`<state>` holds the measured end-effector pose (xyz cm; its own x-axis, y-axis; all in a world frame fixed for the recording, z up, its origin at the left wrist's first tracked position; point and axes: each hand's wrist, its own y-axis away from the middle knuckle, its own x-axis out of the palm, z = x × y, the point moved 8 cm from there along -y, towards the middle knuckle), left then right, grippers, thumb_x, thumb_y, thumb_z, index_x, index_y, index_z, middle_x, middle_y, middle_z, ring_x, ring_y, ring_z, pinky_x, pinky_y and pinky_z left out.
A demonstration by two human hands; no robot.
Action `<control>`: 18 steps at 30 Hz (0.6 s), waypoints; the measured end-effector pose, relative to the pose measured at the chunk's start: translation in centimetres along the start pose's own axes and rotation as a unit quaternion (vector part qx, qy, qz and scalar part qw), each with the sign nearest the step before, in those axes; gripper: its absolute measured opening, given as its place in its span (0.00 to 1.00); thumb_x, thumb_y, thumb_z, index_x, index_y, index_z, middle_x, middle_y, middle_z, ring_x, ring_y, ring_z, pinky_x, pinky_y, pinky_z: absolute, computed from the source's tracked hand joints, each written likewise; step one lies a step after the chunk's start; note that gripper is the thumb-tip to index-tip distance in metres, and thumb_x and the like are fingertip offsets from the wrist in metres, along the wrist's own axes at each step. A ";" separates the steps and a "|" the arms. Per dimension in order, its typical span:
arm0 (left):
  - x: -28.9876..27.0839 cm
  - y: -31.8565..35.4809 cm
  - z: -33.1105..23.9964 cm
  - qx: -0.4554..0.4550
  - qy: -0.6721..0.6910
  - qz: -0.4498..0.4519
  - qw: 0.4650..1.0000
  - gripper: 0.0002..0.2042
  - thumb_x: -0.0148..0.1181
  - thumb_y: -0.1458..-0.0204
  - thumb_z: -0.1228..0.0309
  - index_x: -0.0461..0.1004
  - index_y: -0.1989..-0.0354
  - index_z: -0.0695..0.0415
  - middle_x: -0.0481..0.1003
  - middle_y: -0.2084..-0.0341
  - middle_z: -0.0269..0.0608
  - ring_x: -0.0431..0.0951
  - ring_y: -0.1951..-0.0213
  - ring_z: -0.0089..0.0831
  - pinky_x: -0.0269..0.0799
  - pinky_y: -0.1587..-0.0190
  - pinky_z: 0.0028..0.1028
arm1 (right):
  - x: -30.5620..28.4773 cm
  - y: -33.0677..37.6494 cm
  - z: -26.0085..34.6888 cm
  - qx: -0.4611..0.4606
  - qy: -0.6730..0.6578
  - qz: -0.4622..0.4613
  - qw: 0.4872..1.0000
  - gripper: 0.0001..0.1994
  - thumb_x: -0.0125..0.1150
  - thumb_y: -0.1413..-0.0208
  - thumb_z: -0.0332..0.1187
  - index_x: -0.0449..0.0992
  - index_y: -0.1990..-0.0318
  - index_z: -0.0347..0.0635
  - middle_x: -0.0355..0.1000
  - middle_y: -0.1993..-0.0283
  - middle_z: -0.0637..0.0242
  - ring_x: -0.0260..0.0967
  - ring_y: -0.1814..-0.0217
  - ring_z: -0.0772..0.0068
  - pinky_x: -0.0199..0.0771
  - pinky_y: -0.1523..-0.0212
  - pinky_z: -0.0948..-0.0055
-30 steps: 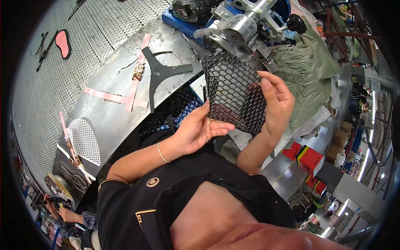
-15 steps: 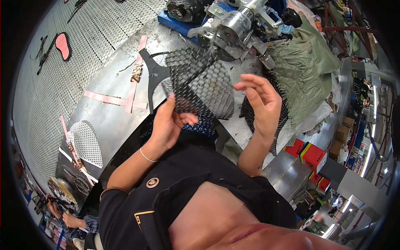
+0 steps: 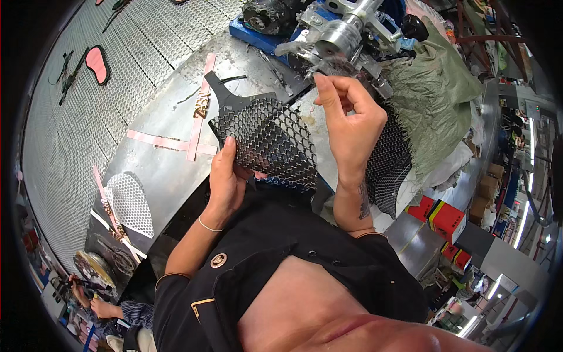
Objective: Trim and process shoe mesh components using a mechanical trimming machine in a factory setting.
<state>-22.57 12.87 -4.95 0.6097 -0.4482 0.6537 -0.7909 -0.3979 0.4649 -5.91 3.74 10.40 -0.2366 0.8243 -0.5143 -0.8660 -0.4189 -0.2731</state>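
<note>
A black mesh fabric piece (image 3: 272, 141) with a honeycomb pattern lies spread in front of me, partly over the table's near edge. My left hand (image 3: 227, 176) grips its near left side, thumb on top and fingers underneath. My right hand (image 3: 353, 114) is raised to the right of the mesh, close below the metal roller of a machine (image 3: 340, 41). Its thumb and index finger are pinched together; whatever they hold, if anything, is too small to make out. Beyond the mesh lies a flat black cut piece (image 3: 226, 94) with curved edges, which the mesh partly covers.
Pink straps (image 3: 199, 120) with metal letter ornaments lie crossed on the metal table (image 3: 170, 111). A white mesh piece (image 3: 130, 202) is at the left. More black mesh (image 3: 390, 158) sits by a green woven sack (image 3: 431, 100). Another person's hand (image 3: 104, 308) shows lower left.
The mesh, lifted and blurred before, has come down flatter. My left hand has closed on its edge. My right hand has moved up toward the machine, its fingers going from apart to pinched.
</note>
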 end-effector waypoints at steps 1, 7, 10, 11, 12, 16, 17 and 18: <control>0.0 0.0 -0.1 0.000 -0.001 0.001 1.000 0.25 0.38 0.34 0.54 0.72 0.63 0.68 0.77 0.73 0.48 0.77 0.77 0.32 0.75 0.72 0.30 | -0.1 0.0 0.4 -0.017 0.006 -0.018 1.000 0.10 0.66 0.46 0.33 0.80 0.64 0.33 0.76 0.74 0.70 0.69 0.75 0.88 0.63 0.74 0.88; -0.8 -0.7 -0.4 0.004 0.003 -0.011 1.000 0.25 0.38 0.35 0.53 0.72 0.63 0.67 0.78 0.73 0.48 0.77 0.78 0.32 0.76 0.73 0.30 | 0.2 -1.2 0.8 0.021 -0.010 -0.046 0.999 0.09 0.68 0.47 0.31 0.80 0.65 0.32 0.74 0.80 0.72 0.63 0.80 0.93 0.53 0.81 0.90; -0.9 -0.8 -0.3 0.003 0.006 0.000 1.000 0.25 0.39 0.35 0.53 0.72 0.64 0.67 0.78 0.73 0.48 0.77 0.78 0.31 0.75 0.73 0.29 | 0.7 -1.5 1.3 0.018 -0.003 -0.064 0.998 0.09 0.68 0.48 0.30 0.80 0.65 0.32 0.74 0.81 0.72 0.61 0.81 0.95 0.49 0.82 0.89; -0.9 -0.8 -0.3 0.001 0.005 -0.001 1.000 0.25 0.39 0.35 0.53 0.73 0.65 0.67 0.78 0.74 0.47 0.76 0.78 0.31 0.75 0.73 0.28 | 0.6 -1.3 1.3 0.019 -0.003 -0.065 0.998 0.09 0.68 0.48 0.30 0.80 0.65 0.32 0.74 0.81 0.72 0.61 0.81 0.95 0.49 0.82 0.89; -0.9 -0.7 -0.2 -0.001 0.003 -0.003 1.000 0.26 0.38 0.34 0.53 0.73 0.65 0.67 0.78 0.74 0.47 0.76 0.79 0.31 0.75 0.73 0.28 | 0.3 -0.9 1.7 0.004 0.005 -0.067 0.998 0.08 0.67 0.47 0.30 0.80 0.66 0.32 0.74 0.81 0.72 0.61 0.81 0.94 0.50 0.82 0.89; -1.4 -0.9 -0.5 0.005 0.015 -0.010 1.000 0.25 0.38 0.34 0.54 0.72 0.65 0.66 0.77 0.75 0.46 0.75 0.79 0.31 0.74 0.73 0.28 | -2.1 0.1 3.3 -0.156 0.039 -0.128 0.979 0.06 0.64 0.45 0.27 0.79 0.66 0.32 0.74 0.81 0.71 0.63 0.81 0.92 0.53 0.81 0.89; -1.8 -0.9 -0.6 0.009 0.020 -0.013 1.000 0.25 0.38 0.34 0.54 0.72 0.66 0.66 0.77 0.76 0.46 0.75 0.79 0.31 0.73 0.74 0.28 | -3.1 -0.1 4.0 -0.148 0.038 -0.135 0.979 0.04 0.62 0.45 0.26 0.80 0.65 0.34 0.76 0.76 0.68 0.68 0.75 0.85 0.62 0.75 0.85; -2.0 -0.9 -0.8 0.014 0.024 -0.016 0.999 0.25 0.38 0.34 0.54 0.72 0.66 0.66 0.76 0.77 0.46 0.75 0.80 0.31 0.73 0.74 0.28 | -3.7 -1.3 4.3 -0.150 0.038 -0.133 0.979 0.04 0.62 0.45 0.26 0.80 0.65 0.34 0.76 0.76 0.68 0.68 0.75 0.85 0.62 0.75 0.85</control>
<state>-23.10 14.77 -6.24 0.6312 -0.3956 0.6671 -0.7687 -0.4339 0.4700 -5.77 2.87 16.22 0.0239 0.8937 -0.4480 -0.7213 -0.2949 -0.6267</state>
